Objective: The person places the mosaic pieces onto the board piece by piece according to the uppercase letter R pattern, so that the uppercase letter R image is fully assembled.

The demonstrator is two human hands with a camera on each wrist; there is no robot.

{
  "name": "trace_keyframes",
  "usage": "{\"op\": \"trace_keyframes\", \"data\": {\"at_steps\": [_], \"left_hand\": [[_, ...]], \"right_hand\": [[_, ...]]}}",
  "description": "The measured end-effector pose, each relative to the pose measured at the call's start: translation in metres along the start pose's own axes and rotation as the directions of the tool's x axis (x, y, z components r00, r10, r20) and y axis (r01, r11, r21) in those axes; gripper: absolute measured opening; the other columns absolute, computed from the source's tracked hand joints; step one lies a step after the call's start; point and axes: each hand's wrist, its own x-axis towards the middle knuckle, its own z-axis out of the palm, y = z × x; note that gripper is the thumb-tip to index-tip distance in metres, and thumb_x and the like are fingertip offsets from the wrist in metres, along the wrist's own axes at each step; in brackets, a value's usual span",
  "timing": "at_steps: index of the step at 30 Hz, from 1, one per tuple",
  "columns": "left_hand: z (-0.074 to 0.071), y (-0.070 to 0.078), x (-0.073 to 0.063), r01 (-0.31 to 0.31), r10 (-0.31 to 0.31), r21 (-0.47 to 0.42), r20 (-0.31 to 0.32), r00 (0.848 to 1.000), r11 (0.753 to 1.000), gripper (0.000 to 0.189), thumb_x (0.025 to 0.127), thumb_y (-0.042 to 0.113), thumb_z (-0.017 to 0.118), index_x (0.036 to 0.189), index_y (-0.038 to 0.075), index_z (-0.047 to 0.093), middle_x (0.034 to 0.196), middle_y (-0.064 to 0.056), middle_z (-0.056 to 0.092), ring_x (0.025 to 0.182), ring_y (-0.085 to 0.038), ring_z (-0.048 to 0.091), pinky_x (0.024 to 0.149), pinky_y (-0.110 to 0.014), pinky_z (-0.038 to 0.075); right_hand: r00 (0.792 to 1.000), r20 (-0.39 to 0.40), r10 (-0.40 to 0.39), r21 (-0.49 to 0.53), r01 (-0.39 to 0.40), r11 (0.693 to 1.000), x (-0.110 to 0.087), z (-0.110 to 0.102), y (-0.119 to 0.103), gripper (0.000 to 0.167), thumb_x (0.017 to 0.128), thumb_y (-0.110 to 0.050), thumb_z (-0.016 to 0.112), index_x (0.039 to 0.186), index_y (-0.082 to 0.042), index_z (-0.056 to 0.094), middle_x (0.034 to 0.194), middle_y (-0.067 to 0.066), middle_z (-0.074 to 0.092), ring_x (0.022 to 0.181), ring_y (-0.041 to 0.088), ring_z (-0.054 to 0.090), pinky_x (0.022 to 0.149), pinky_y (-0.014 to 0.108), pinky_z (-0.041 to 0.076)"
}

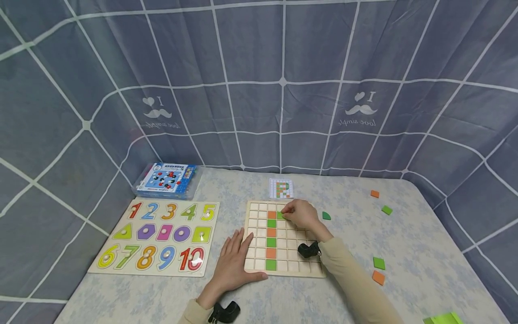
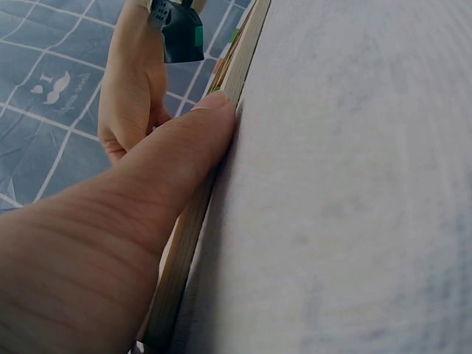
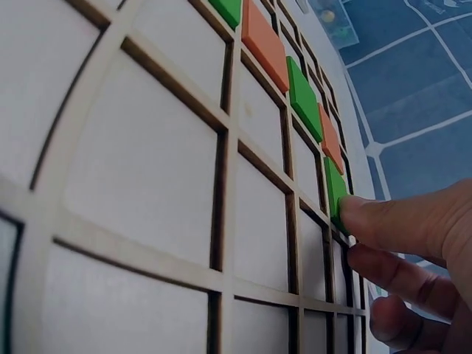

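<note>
A wooden grid board [image 1: 281, 243] lies on the table with a column of alternating orange and green square tiles in it. My right hand [image 1: 301, 213] is at the board's far side, thumb and fingers pinching a green square tile [image 3: 335, 186] beside the top orange tile [image 1: 272, 215]. In the right wrist view that tile sits at a grid cell; whether it is fully seated I cannot tell. My left hand [image 1: 232, 262] rests spread at the board's near left corner, its thumb along the front edge, as the left wrist view shows. A pattern card [image 1: 281, 188] lies behind the board.
Left of the board lies a number-and-shape puzzle [image 1: 158, 236], with a boxed set [image 1: 167, 180] behind it. To the right are a green quarter-round piece [image 1: 326, 216] and loose tiles, including an orange one [image 1: 378, 277] and a green one [image 1: 378, 263]. A green object [image 1: 444, 319] shows at the near right.
</note>
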Motion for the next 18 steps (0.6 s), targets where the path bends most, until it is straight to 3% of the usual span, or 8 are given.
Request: {"op": "trace_keyframes", "data": {"at_steps": [11, 18], "left_hand": [[0.0006, -0.0008, -0.0003, 0.005, -0.006, 0.011, 0.007, 1.000, 1.000, 0.112, 0.066, 0.071, 0.069, 0.149, 0.007, 0.031, 0.152, -0.022, 0.021, 0.141, -0.035, 0.011, 0.111, -0.050, 0.009], [-0.0005, 0.0000, 0.0000, 0.013, -0.013, 0.003, 0.015, 1.000, 1.000, 0.111, 0.066, 0.071, 0.069, 0.148, 0.006, 0.032, 0.152, -0.022, 0.021, 0.141, -0.036, 0.011, 0.111, -0.050, 0.008]], "right_hand": [[0.996, -0.031, -0.083, 0.000, 0.083, 0.997, -0.0078, -0.0002, 0.0014, 0.007, 0.085, -0.018, 0.073, 0.091, -0.016, 0.076, 0.083, -0.007, 0.061, 0.067, 0.009, 0.056, 0.055, 0.030, 0.045], [0.996, -0.046, -0.074, 0.007, 0.074, 0.997, -0.0072, 0.0048, 0.0029, 0.007, 0.085, -0.018, 0.073, 0.091, -0.017, 0.076, 0.084, -0.006, 0.061, 0.073, 0.012, 0.058, 0.061, 0.033, 0.048]]}}
